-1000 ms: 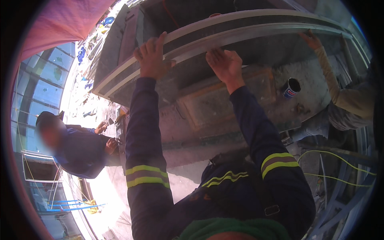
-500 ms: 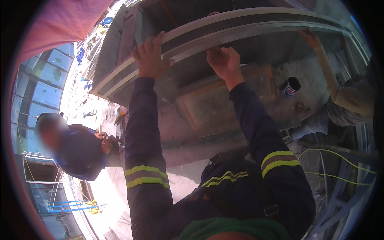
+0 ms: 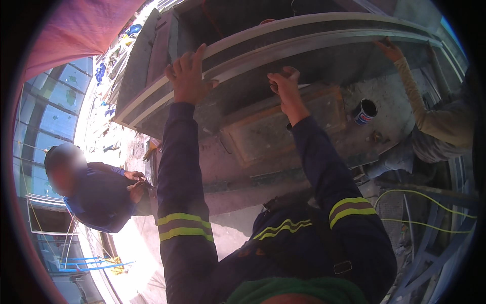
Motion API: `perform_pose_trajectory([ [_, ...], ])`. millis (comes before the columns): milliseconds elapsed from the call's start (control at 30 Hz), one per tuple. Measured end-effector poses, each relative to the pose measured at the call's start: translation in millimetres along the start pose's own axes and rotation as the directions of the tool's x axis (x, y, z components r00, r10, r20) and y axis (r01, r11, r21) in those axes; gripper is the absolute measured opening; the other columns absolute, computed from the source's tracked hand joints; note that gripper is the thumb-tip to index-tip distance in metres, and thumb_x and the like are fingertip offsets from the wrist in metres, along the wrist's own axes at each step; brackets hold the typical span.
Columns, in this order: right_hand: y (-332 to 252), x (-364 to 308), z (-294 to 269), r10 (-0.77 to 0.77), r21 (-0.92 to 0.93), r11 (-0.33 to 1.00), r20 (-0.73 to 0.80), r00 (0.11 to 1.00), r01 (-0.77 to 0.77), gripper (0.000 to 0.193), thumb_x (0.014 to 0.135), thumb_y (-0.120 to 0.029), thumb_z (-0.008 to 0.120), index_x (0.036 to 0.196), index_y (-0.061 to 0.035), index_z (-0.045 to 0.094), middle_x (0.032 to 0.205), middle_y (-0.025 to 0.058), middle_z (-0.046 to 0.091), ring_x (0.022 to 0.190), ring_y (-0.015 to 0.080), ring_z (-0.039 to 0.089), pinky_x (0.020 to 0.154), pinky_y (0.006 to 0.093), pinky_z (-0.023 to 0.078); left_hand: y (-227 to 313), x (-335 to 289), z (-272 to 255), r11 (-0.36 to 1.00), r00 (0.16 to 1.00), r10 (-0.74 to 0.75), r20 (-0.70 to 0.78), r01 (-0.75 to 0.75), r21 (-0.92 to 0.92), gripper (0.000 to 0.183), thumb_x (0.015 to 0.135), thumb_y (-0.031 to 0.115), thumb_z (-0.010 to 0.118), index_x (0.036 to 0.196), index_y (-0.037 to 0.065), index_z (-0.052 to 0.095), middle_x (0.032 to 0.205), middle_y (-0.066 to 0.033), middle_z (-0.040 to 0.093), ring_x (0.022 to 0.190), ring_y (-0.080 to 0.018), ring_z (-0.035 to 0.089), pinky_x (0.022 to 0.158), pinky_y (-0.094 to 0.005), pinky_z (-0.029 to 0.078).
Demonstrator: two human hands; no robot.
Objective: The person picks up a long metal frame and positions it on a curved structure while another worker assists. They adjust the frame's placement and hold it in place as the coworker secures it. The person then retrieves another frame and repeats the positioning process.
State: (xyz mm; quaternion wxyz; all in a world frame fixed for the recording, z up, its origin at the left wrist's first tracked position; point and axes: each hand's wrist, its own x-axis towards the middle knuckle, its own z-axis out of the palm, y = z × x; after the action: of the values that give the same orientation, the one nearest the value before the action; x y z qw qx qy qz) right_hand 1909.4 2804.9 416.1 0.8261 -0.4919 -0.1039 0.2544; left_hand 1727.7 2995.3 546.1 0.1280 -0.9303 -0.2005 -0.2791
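Note:
A long frame with two pale parallel rails (image 3: 314, 39) runs across the far side, bowed by the lens. My left hand (image 3: 188, 78) grips it near its left part, fingers over the upper rail and thumb by the lower one. To the right, my right hand (image 3: 288, 91) is held just below the lower rail, apart from it, with fingers curled in. Whatever is inside those fingers, if anything, is hidden. At the frame's right part, a co-worker's hand (image 3: 390, 50) reaches up to the lower rail.
A dark open can (image 3: 364, 111) stands on the dusty surface beyond my right forearm, near a flat rectangular panel (image 3: 283, 126). Another person (image 3: 98, 192) is at the left. Yellow-green cord (image 3: 425, 195) loops over metal bars at the right. Red cloth (image 3: 71, 30) hangs upper left.
My right hand has drawn down and away from the lower rail, its fingers curling in. My left hand stays on the frame. The person at the left has shifted their hands slightly.

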Motion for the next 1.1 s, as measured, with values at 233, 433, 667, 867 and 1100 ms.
perform_pose_trajectory([
  [233, -13, -28, -1, -0.098, -0.273, 0.956, 0.052, 0.994, 0.109, 0.075, 0.088, -0.015, 0.077, 0.147, -0.0109, 0.031, 0.118, 0.0094, 0.057, 0.095, 0.0148, 0.060, 0.081, 0.0317, 0.051, -1, -2, 0, 1.000, 1.000, 0.008, -0.027, -0.009, -0.022, 0.123, 0.057, 0.040, 0.099, 0.161, 0.036, 0.034, 0.143, -0.0093, 0.047, 0.140, -0.0324, 0.039, 0.116, -0.0596, 0.019],
  [433, -20, -47, 10, -0.196, -0.528, 0.803, 0.203, 0.959, 0.276, 0.073, 0.090, -0.019, 0.076, 0.149, -0.0144, 0.034, 0.109, 0.0116, 0.064, 0.091, 0.0227, 0.069, 0.074, 0.0386, 0.055, 1, -2, -1, 1.000, 0.998, 0.009, -0.056, -0.008, 0.005, 0.120, 0.057, 0.040, 0.098, 0.160, 0.034, 0.036, 0.143, -0.0097, 0.049, 0.138, -0.0315, 0.042, 0.114, -0.0596, 0.021],
  [667, -29, -52, 48, -0.487, -0.628, 0.368, 0.498, 0.718, 0.686, 0.066, 0.090, -0.019, 0.073, 0.148, -0.0176, 0.040, 0.110, 0.0161, 0.069, 0.093, 0.0352, 0.071, 0.078, 0.0462, 0.057, 0, -4, -2, 1.000, 0.999, 0.014, -0.049, -0.013, 0.012, 0.120, 0.058, 0.040, 0.097, 0.161, 0.034, 0.036, 0.144, -0.0110, 0.049, 0.138, -0.0319, 0.042, 0.114, -0.0586, 0.022],
  [867, -37, -43, 64, -0.424, -0.736, 0.131, 0.564, 0.709, 0.664, 0.063, 0.092, -0.020, 0.069, 0.148, -0.0171, 0.042, 0.100, 0.0175, 0.073, 0.084, 0.0394, 0.072, 0.073, 0.0496, 0.057, 3, -3, -4, 0.999, 0.998, 0.011, -0.058, -0.009, 0.034, 0.118, 0.058, 0.040, 0.097, 0.160, 0.033, 0.037, 0.141, -0.0086, 0.050, 0.137, -0.0316, 0.043, 0.113, -0.0584, 0.023],
  [1100, -35, -41, 66, -0.430, -0.738, 0.147, 0.552, 0.714, 0.659, 0.061, 0.091, -0.023, 0.068, 0.145, -0.0166, 0.043, 0.086, 0.0174, 0.074, 0.081, 0.0430, 0.072, 0.071, 0.0535, 0.057, 2, -3, -3, 1.000, 0.998, 0.016, -0.061, -0.015, 0.019, 0.117, 0.058, 0.040, 0.097, 0.159, 0.033, 0.038, 0.141, -0.0077, 0.049, 0.138, -0.0313, 0.042, 0.114, -0.0608, 0.023],
])
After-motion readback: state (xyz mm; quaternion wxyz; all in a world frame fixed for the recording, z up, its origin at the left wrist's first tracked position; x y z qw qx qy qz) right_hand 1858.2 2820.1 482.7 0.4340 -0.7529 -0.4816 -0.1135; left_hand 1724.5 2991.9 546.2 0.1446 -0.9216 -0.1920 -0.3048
